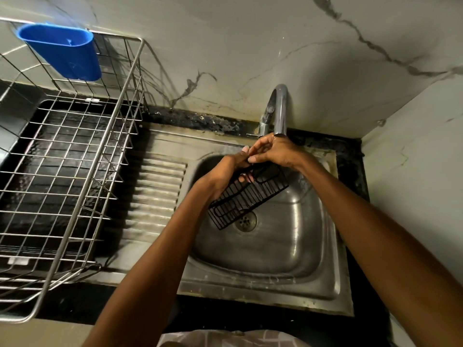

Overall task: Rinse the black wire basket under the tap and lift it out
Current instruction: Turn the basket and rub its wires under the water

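The black wire basket (246, 196) is held above the bowl of the steel sink (280, 249), tilted so its far end rises toward the tap (278, 108) and its near end hangs over the drain (246, 220). It touches no part of the sink. The left hand (225, 175) grips the basket along its left side, fingers curled round the wires, some fingertips showing through the bars. The right hand (271, 151) sits at the basket's upper end just under the tap's spout, its grip clamped on the top rim with thumb and fingers pinching the wire. The two hands touch each other there. Whether water is running cannot be told.

The sink bowl holds nothing but the drain strainer at its bottom. Its ribbed draining board (155, 194) lies to the left, set into a dark worktop (355, 161).

Further left stands a metal wire dish rack (75, 171) on the worktop, with nothing visible on its grid floor. A blue plastic holder (62, 51) hangs on the rack's back rail; its inside is not visible. A marbled light wall (225, 33) rises behind the tap and along the right side.
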